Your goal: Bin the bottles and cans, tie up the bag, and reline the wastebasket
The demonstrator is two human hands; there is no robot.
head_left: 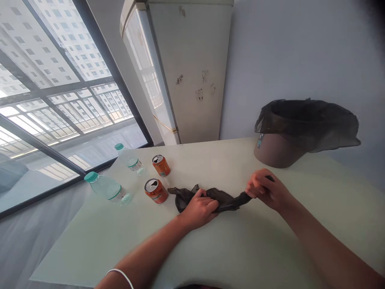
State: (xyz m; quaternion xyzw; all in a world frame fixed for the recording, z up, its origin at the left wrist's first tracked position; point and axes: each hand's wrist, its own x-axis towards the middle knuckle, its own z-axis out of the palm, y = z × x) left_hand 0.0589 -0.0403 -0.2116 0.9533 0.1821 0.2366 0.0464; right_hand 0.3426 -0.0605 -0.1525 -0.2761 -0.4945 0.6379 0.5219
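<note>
A black plastic garbage bag (224, 197) lies crumpled on the white table, one end drawn out into a twisted strand. My left hand (201, 209) presses on its bunched part, fingers curled over the plastic. Closed in a fist, my right hand (263, 188) grips the twisted end to the right, and a dark tip pokes out above the fist. Just left of the bag stands an orange drink can (159, 193) with its top opened. A second orange can (162, 166) is upright behind it.
Two clear plastic bottles with green caps, the nearer bottle (106, 188) and the farther bottle (128, 158), are at the table's left. A brown trash bin (278, 150) with a black liner (319, 128) stands at the back right. Behind the table (240, 249) are a refrigerator (192, 52) and glass doors.
</note>
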